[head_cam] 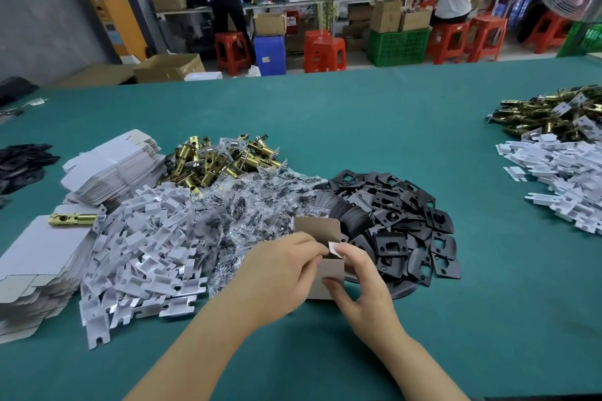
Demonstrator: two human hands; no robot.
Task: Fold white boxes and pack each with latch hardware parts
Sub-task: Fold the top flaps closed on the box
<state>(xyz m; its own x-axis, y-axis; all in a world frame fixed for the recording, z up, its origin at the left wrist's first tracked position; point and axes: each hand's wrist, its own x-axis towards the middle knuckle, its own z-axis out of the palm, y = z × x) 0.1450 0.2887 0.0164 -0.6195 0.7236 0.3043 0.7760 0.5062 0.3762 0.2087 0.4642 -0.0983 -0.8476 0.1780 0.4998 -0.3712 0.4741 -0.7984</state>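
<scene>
A small white box (pixel 329 273) stands upright on the green table (pixel 358 127), its top flap (pixel 317 227) open and raised. My left hand (pixel 277 277) grips the box's left side. My right hand (pixel 358 283) holds the right side and pinches a small side flap (pixel 335 249) at the opening. Around the box lie piles of parts: black strike plates (pixel 400 215), bagged screws (pixel 254 202), white card inserts (pixel 146 254), brass latches (pixel 215 159). Flat unfolded white boxes are stacked at left (pixel 110 169), with one brass latch (pixel 73 219) lying on the nearer stack (pixel 35 257).
More brass latches (pixel 553 114) and white inserts (pixel 560 172) are piled at the table's right edge. Dark parts (pixel 22 163) lie at the far left. Beyond the table are red stools (pixel 325 52), a green crate (pixel 399 45), cardboard boxes and two people at benches.
</scene>
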